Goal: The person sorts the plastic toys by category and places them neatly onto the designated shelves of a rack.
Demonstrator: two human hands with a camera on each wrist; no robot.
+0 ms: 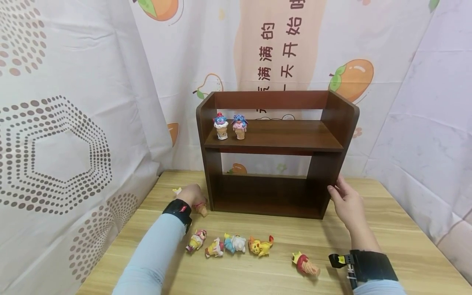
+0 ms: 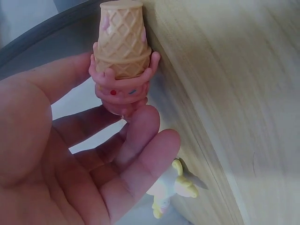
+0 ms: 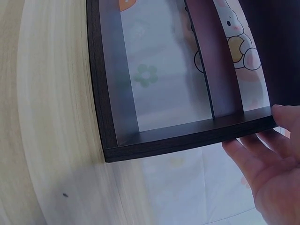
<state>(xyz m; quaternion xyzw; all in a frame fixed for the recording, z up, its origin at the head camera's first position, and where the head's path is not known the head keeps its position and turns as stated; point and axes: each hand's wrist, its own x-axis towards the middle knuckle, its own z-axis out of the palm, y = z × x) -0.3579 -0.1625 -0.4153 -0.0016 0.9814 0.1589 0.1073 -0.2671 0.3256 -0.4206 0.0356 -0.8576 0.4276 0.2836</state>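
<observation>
Brown shelf (image 1: 280, 137), one; figurines (image 2: 123, 58), nine

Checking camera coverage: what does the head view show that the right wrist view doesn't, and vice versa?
Head only: the left hand holding a pink figure, two cone figures on the shelf, others lying on the tabletop. Right wrist only: a cartoon face behind the shelf. Both: the right hand gripping the shelf's side, the tabletop and the curtain.
</observation>
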